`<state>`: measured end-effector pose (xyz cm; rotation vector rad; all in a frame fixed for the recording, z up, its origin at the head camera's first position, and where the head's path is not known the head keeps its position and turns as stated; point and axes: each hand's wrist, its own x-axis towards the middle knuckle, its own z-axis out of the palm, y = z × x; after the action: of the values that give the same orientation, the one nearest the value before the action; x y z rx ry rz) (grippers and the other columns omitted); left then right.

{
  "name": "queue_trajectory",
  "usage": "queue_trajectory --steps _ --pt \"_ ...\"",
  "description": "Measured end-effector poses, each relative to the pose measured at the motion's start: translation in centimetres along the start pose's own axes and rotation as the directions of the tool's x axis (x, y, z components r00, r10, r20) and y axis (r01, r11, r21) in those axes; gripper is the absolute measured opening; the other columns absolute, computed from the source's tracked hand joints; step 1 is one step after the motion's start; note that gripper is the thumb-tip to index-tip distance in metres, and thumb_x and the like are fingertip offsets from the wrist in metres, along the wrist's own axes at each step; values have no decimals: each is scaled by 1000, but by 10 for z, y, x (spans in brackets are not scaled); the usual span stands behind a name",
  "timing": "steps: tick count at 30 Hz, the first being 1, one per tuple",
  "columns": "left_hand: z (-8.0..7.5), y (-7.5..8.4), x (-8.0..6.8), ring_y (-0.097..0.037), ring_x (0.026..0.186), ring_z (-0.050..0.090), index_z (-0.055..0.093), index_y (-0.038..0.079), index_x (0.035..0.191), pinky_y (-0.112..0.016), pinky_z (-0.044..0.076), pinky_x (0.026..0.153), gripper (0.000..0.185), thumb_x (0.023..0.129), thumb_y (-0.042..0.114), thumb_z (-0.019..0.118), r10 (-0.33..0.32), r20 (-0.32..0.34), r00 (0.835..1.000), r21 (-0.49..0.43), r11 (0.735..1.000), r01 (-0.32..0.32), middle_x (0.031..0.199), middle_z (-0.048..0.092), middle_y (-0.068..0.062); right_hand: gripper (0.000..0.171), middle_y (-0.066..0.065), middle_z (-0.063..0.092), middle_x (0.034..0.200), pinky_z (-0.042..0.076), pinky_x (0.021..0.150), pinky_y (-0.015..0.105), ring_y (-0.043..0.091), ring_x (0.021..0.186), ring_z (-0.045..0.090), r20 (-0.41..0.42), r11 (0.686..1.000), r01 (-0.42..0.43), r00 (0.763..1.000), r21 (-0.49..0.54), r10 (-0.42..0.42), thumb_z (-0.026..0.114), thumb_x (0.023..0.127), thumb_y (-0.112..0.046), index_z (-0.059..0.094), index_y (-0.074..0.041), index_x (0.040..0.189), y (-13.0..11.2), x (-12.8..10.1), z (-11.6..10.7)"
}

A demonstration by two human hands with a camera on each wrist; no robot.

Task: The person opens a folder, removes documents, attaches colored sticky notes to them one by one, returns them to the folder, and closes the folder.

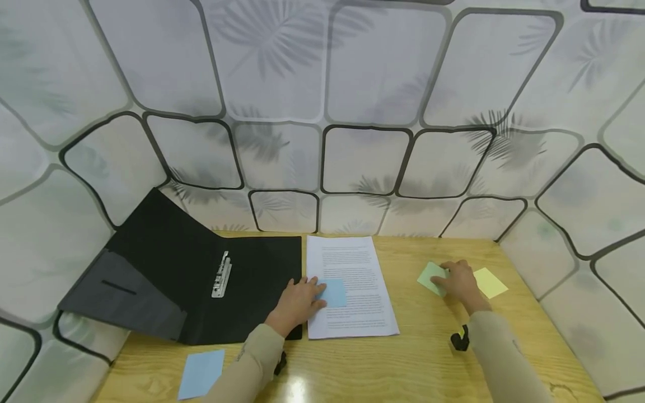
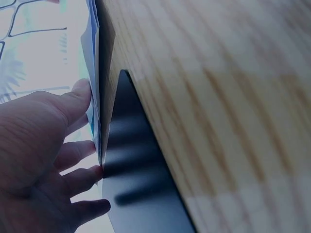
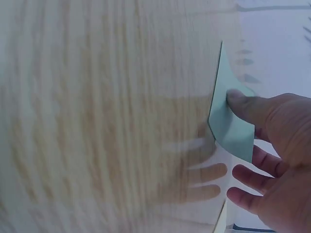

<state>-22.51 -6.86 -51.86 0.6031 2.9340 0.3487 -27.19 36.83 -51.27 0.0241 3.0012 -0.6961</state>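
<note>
My left hand [image 1: 298,302] lies flat with straight fingers on the left edge of a printed white sheet [image 1: 353,268], its fingertips touching a blue sticky note [image 1: 333,293] on the sheet. In the left wrist view the fingers [image 2: 73,155] press on the paper's edge [image 2: 95,73] beside the black folder [image 2: 141,184]. My right hand [image 1: 456,281] rests on a green sticky note [image 1: 429,275] on the wooden table [image 1: 413,358]; in the right wrist view the thumb [image 3: 243,104] presses on the green note [image 3: 228,121], whose edge lifts off the wood.
An open black folder [image 1: 176,280] with a metal clip [image 1: 221,274] lies at the left, partly leaning on the wall. A yellow sticky note [image 1: 491,281] lies right of my right hand. Another blue note [image 1: 201,373] sits near the front left edge. Patterned walls enclose the table.
</note>
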Motion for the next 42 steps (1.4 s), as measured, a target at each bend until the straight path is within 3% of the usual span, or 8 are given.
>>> queue_trajectory --steps 9,15,20,26,31,35,38,42 --pt "-2 -2 1 -43 146 51 62 17 149 -68 40 117 52 103 40 67 21 -12 1000 -39 999 -22 157 55 -15 36 33 68 128 57 94 59 49 116 65 -127 978 66 991 199 -41 52 111 -18 67 10 131 -19 -7 2" --pt "-7 -3 -1 -45 144 53 69 13 141 -73 36 117 44 103 36 68 40 -69 997 -89 995 -46 148 64 -15 31 28 73 121 57 74 36 36 100 68 -135 950 152 984 274 -119 57 110 -16 71 5 127 -52 -11 1" --pt "-11 0 -1 -35 125 70 72 8 136 -54 56 105 38 105 29 68 35 -132 991 -236 969 -66 135 72 -15 25 23 76 115 52 67 25 20 87 66 -127 910 265 964 320 -235 63 106 -11 74 5 122 -88 -14 15" --pt "-15 7 0 -29 115 75 71 6 137 -43 64 89 37 107 27 64 -58 -145 988 -608 793 -42 128 77 -11 21 23 77 110 52 57 23 10 73 61 -78 824 363 927 435 -367 66 104 -7 76 5 118 -130 -18 33" --pt "-17 12 1 -28 97 79 72 1 134 -35 66 74 36 107 25 64 -108 -98 989 -790 613 -11 113 80 -17 21 22 77 109 53 56 23 5 69 59 -20 784 385 902 487 -431 66 104 -9 76 4 117 -159 -19 45" --pt "-19 16 1 -35 96 80 71 -5 131 -42 67 76 37 108 22 63 -135 -58 989 -894 448 9 110 78 -24 22 22 77 109 54 56 24 6 67 59 15 767 397 883 504 -468 65 105 -11 76 4 118 -177 -21 50" --pt "-20 17 -2 -37 96 80 70 -6 132 -44 67 79 36 108 21 63 -141 -29 990 -925 379 27 110 78 -26 22 21 78 107 54 56 23 7 66 58 23 766 406 877 497 -480 65 105 -11 77 3 117 -185 -22 54" --pt "-19 16 -4 -32 91 81 69 -7 132 -40 67 75 35 107 16 64 -161 0 987 -938 341 56 113 77 -26 20 17 79 105 54 56 23 6 67 58 22 770 414 875 486 -484 67 104 -12 78 0 115 -194 -23 60"
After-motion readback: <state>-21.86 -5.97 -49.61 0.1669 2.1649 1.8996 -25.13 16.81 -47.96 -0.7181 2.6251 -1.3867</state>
